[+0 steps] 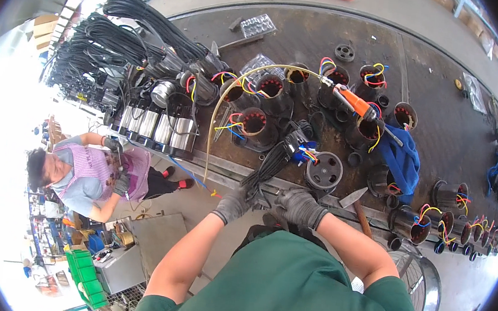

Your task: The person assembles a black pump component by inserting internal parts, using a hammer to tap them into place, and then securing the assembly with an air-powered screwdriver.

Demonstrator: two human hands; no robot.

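While we leaned over the workbench [433,113]:
Left hand [233,204]: our gloved fingers clamped the black cable bundle [275,158].
Right hand [300,206]: beside it, curled, grip unclear.

A single head-worn fisheye view is given, aimed steeply down from close above at the surface [431,131] filling the upper frame.
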